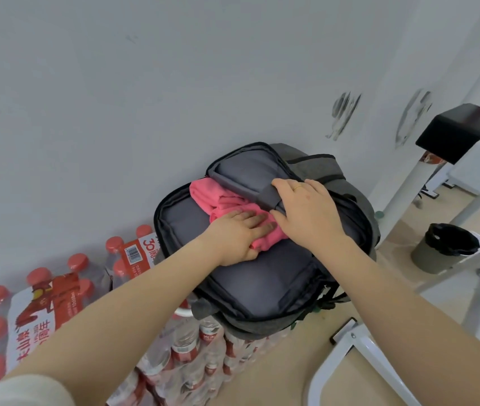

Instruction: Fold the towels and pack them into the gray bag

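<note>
The gray bag [265, 276] lies open on stacked packs of water bottles [192, 347] against the wall. A pink towel [218, 200] sits in its upper part, its long axis running from the far left down toward the hands. The left hand [240, 238] lies flat on the towel's near end, fingers straight, pressing it down. The right hand [306, 212], just beside it and touching the towel's edge, grips the inner flap [250, 174], holding it back. The next push probably goes forward, under that flap.
</note>
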Action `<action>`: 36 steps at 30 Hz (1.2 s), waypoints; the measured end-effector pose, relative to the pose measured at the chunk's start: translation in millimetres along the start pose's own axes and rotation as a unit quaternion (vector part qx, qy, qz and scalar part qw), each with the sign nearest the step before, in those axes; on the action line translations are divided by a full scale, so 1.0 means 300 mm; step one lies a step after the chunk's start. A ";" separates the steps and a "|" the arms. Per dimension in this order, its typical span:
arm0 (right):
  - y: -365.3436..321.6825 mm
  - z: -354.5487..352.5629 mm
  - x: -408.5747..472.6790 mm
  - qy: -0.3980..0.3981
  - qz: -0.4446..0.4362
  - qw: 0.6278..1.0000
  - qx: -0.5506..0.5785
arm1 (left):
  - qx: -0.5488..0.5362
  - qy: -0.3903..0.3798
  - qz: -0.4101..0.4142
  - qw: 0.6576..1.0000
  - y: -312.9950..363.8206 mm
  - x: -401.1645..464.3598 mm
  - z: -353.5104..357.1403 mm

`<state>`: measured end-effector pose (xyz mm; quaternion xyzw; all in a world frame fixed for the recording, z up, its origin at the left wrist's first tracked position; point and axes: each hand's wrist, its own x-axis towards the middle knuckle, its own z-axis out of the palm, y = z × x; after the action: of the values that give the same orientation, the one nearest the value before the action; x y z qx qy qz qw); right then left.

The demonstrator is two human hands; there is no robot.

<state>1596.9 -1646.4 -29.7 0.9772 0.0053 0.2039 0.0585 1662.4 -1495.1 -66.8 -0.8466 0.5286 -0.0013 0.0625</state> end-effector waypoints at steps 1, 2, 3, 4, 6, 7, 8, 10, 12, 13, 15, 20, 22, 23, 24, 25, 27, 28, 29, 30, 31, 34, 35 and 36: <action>-0.012 0.005 -0.008 -0.002 -0.003 1.000 -0.001 | 0.003 0.034 0.016 0.999 -0.001 -0.029 -0.002; -0.026 0.014 -0.020 -0.007 -0.006 1.000 -0.006 | -0.005 0.056 0.025 0.998 -0.005 -0.065 -0.003; -0.042 0.025 -0.032 -0.016 -0.007 1.000 -0.009 | -0.011 0.081 0.030 0.996 -0.016 -0.104 0.008; -0.061 0.040 -0.045 -0.024 -0.006 1.000 -0.010 | -0.015 0.093 0.026 0.995 -0.033 -0.145 0.018; -0.096 0.068 -0.062 -0.047 0.001 0.999 -0.004 | -0.013 0.114 0.012 0.993 -0.074 -0.217 0.031; -0.110 0.077 -0.066 -0.068 0.010 0.998 0.002 | -0.016 0.124 0.005 0.992 -0.094 -0.247 0.029; -0.116 0.083 -0.068 -0.089 0.018 0.996 0.009 | -0.023 0.120 -0.005 0.993 -0.113 -0.271 0.030; -0.131 0.097 -0.074 -0.126 0.025 0.992 0.018 | -0.021 0.109 -0.031 0.993 -0.144 -0.327 0.031; -0.125 0.094 -0.072 -0.149 0.025 0.988 0.025 | -0.028 0.107 -0.044 0.993 -0.154 -0.367 0.023; -0.132 0.080 -0.067 -0.144 0.027 0.989 0.032 | -0.037 0.107 -0.048 0.992 -0.159 -0.393 0.015; -0.162 0.031 -0.058 -0.101 0.054 0.992 0.043 | -0.042 0.111 -0.063 0.991 -0.174 -0.445 -0.002; -0.396 -0.098 -0.072 -0.032 0.055 0.994 0.093 | -0.109 0.122 -0.121 0.979 -0.232 -0.602 -0.021; -0.525 -0.120 -0.084 -0.049 0.024 0.989 0.135 | -0.111 0.136 -0.136 0.975 -0.258 -0.681 -0.006; -0.584 -0.122 -0.087 -0.061 0.009 0.988 0.143 | -0.113 0.134 -0.146 0.974 -0.269 -0.724 0.001; -0.639 -0.120 -0.090 -0.073 -0.006 0.986 0.149 | -0.117 0.132 -0.156 0.972 -0.278 -0.770 0.010; -0.693 -0.115 -0.095 -0.085 -0.017 0.984 0.153 | -0.123 0.139 -0.167 0.968 -0.283 -0.819 0.022; -0.793 -0.098 -0.102 -0.111 -0.042 0.980 0.159 | -0.147 0.155 -0.216 0.953 -0.288 -0.926 0.044; -0.839 -0.086 -0.105 -0.122 -0.062 0.978 0.161 | -0.169 0.160 -0.255 0.938 -0.289 -0.986 0.056; -0.886 -0.077 -0.110 -0.138 -0.086 0.973 0.161 | -0.189 0.165 -0.297 0.921 -0.286 -1.051 0.068; -0.933 -0.068 -0.114 -0.156 -0.113 0.967 0.165 | -0.204 0.168 -0.332 0.905 -0.280 -1.119 0.083; -0.980 -0.062 -0.117 -0.170 -0.144 0.960 0.170 | -0.209 0.166 -0.361 0.893 -0.269 -1.189 0.097; -1.127 -0.059 -0.120 -0.182 -0.251 0.934 0.177 | -0.216 0.167 -0.434 0.858 -0.209 -1.395 0.137; -1.178 -0.063 -0.123 -0.184 -0.285 0.923 0.184 | -0.218 0.168 -0.465 0.842 -0.174 -1.460 0.151; -1.229 -0.070 -0.132 -0.183 -0.318 0.910 0.195 | -0.217 0.168 -0.498 0.823 -0.132 -1.521 0.165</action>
<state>1557.2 -1279.3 -69.2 0.9360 0.3444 -0.0134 -0.0713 1500.0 -1064.3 -82.7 -0.9730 0.0243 -0.0594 -0.2218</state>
